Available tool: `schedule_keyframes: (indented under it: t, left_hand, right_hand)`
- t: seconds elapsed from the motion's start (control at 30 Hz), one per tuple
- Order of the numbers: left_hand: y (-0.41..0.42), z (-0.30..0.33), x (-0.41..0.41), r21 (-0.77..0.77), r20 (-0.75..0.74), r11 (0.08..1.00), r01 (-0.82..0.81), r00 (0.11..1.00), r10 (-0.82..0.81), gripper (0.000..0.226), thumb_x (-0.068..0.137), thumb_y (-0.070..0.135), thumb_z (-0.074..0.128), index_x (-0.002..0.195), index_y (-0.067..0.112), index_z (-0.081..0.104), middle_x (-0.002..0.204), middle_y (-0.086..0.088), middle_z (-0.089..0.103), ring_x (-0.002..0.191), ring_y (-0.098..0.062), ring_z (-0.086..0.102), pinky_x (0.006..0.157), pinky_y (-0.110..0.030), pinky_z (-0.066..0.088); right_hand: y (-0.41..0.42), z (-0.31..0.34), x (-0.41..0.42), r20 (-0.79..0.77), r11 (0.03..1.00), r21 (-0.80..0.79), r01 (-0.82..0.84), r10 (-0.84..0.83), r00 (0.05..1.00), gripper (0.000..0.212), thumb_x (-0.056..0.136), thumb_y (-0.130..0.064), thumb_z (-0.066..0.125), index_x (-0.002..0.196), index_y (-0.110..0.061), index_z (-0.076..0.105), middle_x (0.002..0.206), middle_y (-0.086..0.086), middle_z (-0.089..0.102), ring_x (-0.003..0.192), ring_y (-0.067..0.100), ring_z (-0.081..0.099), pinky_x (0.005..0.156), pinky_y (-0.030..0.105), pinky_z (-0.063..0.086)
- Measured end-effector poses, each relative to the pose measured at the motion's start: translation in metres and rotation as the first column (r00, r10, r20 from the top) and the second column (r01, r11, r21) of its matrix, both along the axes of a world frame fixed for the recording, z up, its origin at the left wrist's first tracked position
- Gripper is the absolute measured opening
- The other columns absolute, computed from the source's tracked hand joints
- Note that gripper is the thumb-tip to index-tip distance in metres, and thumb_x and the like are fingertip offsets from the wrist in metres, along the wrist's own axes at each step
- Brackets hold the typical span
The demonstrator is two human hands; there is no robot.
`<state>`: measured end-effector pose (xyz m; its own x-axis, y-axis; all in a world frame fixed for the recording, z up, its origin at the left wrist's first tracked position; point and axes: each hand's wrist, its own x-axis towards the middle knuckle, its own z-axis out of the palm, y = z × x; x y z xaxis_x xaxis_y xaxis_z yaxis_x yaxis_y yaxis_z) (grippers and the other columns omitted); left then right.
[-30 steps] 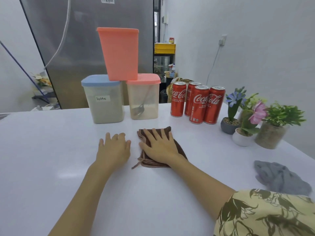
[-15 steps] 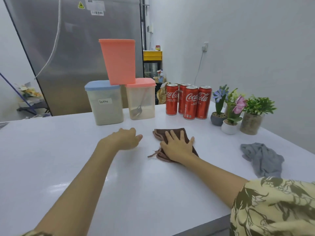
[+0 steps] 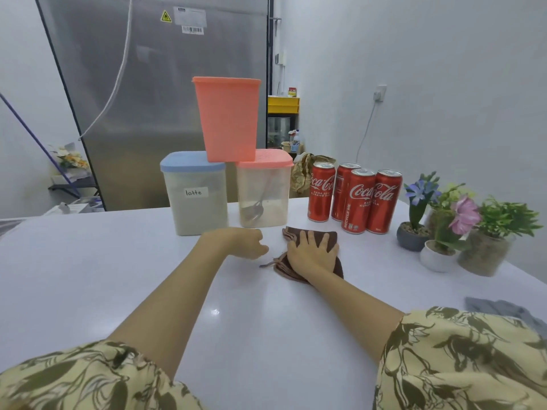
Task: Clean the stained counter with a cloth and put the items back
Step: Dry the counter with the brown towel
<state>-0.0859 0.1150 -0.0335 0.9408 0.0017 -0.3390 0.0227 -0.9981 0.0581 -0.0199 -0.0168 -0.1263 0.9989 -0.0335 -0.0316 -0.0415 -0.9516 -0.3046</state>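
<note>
Head view: your right hand [image 3: 312, 252] presses flat on the brown cloth [image 3: 331, 242] near the bench's [image 3: 88, 276] far edge; left hand [image 3: 244, 242] loosely curled, empty; keep your palm flat, wipe with overlapping strokes

steel fridge [image 3: 177, 99] (bkgd), wall socket [image 3: 380, 92], yellow crate [image 3: 283, 104]

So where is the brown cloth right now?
The brown cloth lies on the white counter under the right hand, just in front of the Coca-Cola cans.
</note>
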Motion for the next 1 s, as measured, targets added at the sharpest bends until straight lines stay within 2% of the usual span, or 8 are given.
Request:
schedule_keyframes:
  t: [0.13, 0.33, 0.47, 0.57, 0.77, 1.0]
  left_hand:
    - [-0.002, 0.012, 0.025, 0.134, -0.059, 0.991, 0.002, 0.998, 0.006, 0.052, 0.101, 0.039, 0.028, 0.148, 0.018, 0.025, 0.156, -0.002, 0.022, 0.142, -0.023, 0.022, 0.112, -0.034, 0.02]
    - [-0.002, 0.016, 0.039, 0.17, -0.091, 0.985, 0.041, 0.996, -0.026, 0.049, 0.102, 0.036, 0.026, 0.147, 0.016, 0.028, 0.154, -0.002, 0.025, 0.141, -0.022, 0.024, 0.111, -0.032, 0.021]
    - [0.004, 0.015, 0.037, 0.196, -0.101, 0.98, 0.043, 0.995, -0.023, 0.05, 0.102, 0.036, 0.026, 0.148, 0.018, 0.026, 0.156, 0.0, 0.021, 0.143, -0.021, 0.02, 0.113, -0.033, 0.018]
    - [0.006, 0.016, 0.025, 0.208, -0.104, 0.977, 0.04, 0.994, -0.018, 0.05, 0.102, 0.038, 0.026, 0.148, 0.018, 0.026, 0.156, 0.001, 0.022, 0.143, -0.02, 0.021, 0.113, -0.032, 0.019]
    - [0.023, 0.023, -0.015, 0.193, -0.075, 0.981, -0.012, 0.997, 0.026, 0.051, 0.101, 0.039, 0.029, 0.148, 0.017, 0.027, 0.155, -0.001, 0.024, 0.142, -0.022, 0.022, 0.113, -0.034, 0.019]
    - [0.043, 0.02, -0.075, 0.221, -0.023, 0.973, -0.069, 0.997, 0.076, 0.05, 0.102, 0.035, 0.028, 0.147, 0.012, 0.028, 0.154, -0.005, 0.028, 0.141, -0.023, 0.026, 0.111, -0.033, 0.021]
  right_hand:
    - [0.004, -0.001, 0.031, -0.005, 0.998, 0.052, 0.016, -0.016, 1.0, 0.057, 0.099, -0.042, 0.013, 0.152, -0.02, 0.01, 0.16, -0.003, 0.003, 0.146, 0.029, -0.009, 0.114, 0.051, -0.009]
    - [0.008, 0.005, 0.062, 0.006, 0.994, 0.083, -0.075, 0.075, 0.997, 0.051, 0.098, -0.039, 0.016, 0.149, -0.033, 0.016, 0.159, -0.005, 0.007, 0.146, 0.029, -0.007, 0.116, 0.052, -0.006]
    - [0.007, 0.003, 0.06, 0.002, 0.991, 0.027, -0.133, 0.133, 0.991, 0.055, 0.098, -0.043, 0.015, 0.151, -0.028, 0.012, 0.159, -0.005, 0.004, 0.146, 0.026, -0.005, 0.116, 0.05, -0.006]
    - [0.004, 0.0, 0.04, 0.027, 0.984, -0.026, -0.176, 0.177, 0.984, 0.057, 0.098, -0.043, 0.016, 0.151, -0.023, 0.011, 0.159, -0.004, 0.005, 0.147, 0.023, -0.002, 0.116, 0.047, -0.005]
    - [0.022, 0.0, -0.029, 0.025, 0.953, -0.051, -0.299, 0.301, 0.953, 0.054, 0.099, -0.039, 0.016, 0.151, -0.027, 0.01, 0.159, -0.006, 0.004, 0.146, 0.022, -0.001, 0.117, 0.046, -0.008]
    - [0.084, -0.005, -0.141, 0.035, 0.811, -0.019, -0.585, 0.585, 0.81, 0.052, 0.099, -0.043, 0.009, 0.15, -0.032, 0.015, 0.159, -0.008, 0.008, 0.146, 0.024, -0.001, 0.116, 0.049, -0.005]
